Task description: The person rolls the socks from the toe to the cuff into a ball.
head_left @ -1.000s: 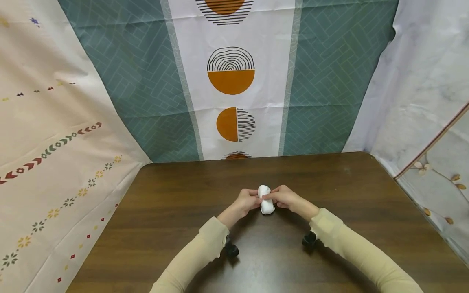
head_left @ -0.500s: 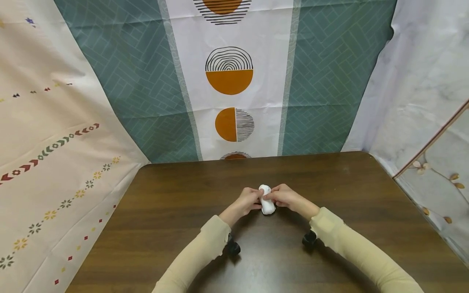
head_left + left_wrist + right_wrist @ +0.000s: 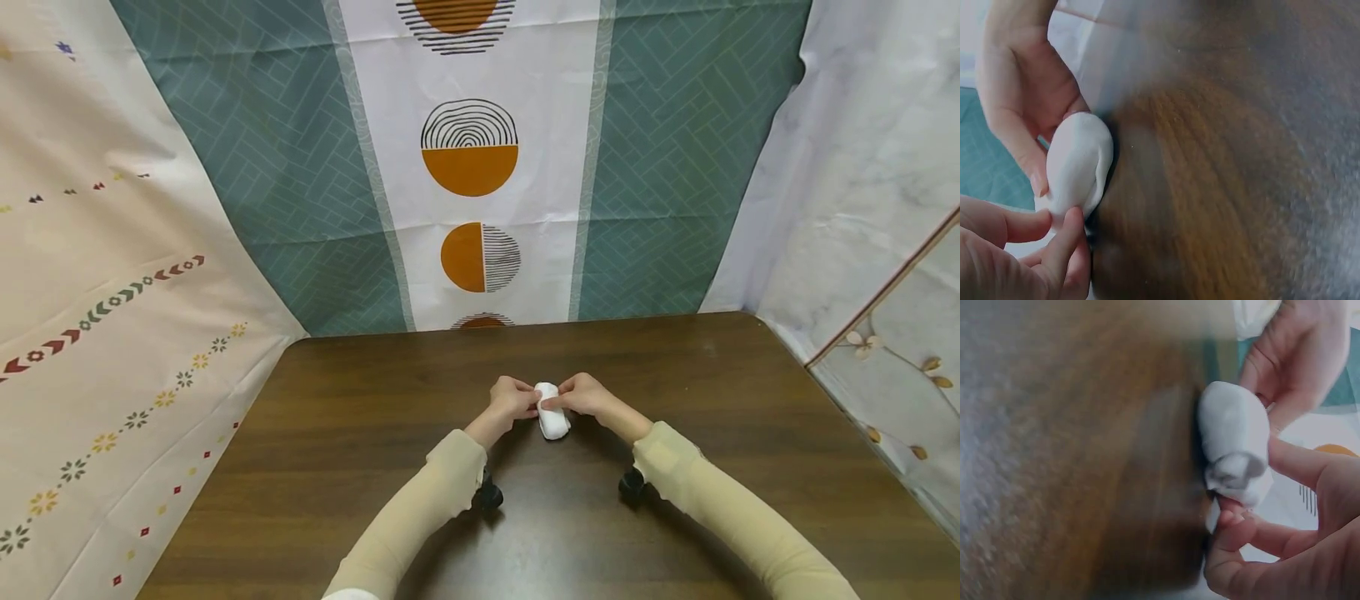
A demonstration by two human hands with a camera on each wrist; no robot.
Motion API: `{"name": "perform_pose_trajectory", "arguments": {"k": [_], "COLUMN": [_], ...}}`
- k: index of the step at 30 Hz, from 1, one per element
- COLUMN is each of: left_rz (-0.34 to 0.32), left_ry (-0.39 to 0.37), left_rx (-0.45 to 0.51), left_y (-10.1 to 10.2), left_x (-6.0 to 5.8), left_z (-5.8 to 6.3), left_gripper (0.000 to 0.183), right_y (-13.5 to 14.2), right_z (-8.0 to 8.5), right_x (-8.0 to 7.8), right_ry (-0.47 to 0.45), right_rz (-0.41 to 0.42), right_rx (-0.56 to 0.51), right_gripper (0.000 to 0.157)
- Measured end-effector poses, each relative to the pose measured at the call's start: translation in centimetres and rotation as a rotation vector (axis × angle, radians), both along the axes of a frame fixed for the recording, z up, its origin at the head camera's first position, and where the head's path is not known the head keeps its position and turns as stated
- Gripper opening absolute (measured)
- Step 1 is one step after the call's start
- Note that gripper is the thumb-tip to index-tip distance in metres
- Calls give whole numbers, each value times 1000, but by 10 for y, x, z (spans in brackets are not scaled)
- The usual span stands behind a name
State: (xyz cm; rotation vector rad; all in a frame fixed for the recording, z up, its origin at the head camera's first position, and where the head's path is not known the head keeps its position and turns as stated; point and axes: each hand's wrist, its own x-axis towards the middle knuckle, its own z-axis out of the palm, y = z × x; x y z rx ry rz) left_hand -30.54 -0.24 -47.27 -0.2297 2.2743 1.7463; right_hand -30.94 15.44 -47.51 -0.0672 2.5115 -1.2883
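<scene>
A rolled-up white cloth (image 3: 553, 421) lies on the brown table between my two hands, its long side pointing roughly away from me. My left hand (image 3: 513, 398) pinches its far left part; in the left wrist view the thumb and fingers of that left hand (image 3: 1016, 256) close on the near end. From the other side, my right hand (image 3: 588, 395) holds the roll with the thumb on top. The right wrist view shows the cloth's coiled end (image 3: 1235, 465) and a loose flap below it, with the right hand's fingers (image 3: 1235, 534) curled under there.
The dark wooden table (image 3: 375, 483) stretches around the hands. A patterned green and white cloth (image 3: 480, 200) hangs behind its far edge, with light fabric (image 3: 135, 375) at the left and more (image 3: 862, 208) at the right. Black wrist cameras (image 3: 633, 485) sit under both sleeves.
My left hand has shifted a little to the right and its wrist has turned. The cloth roll has moved slightly right, and a flap now shows at its lower right. The right hand has barely moved.
</scene>
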Motion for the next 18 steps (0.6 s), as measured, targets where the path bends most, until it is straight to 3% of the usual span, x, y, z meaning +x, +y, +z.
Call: {"name": "perform_pose_trajectory", "arguments": {"k": [2,6,12,18], "left_rz": [2,-14,-66,-53], "left_ry": [-6,-29,-23,-35], "left_rx": [1,35,75,62], "left_y": [-1,-5,-12,-15], "left_x": [1,-1,-6,-4], "left_z": [0,-3,-9,-4], "left_gripper": [24,25,25,30], "right_y": [3,6,7,8], "right_z": [1,3,3,6], "right_x": [-2,-3,-2,-2], "right_ry": [-35,-78,-98,-72], "right_rz": [12,-12,-61,-94], "right_rx": [-6,-24,-58,-76], "right_gripper": [26,42,40,36]}}
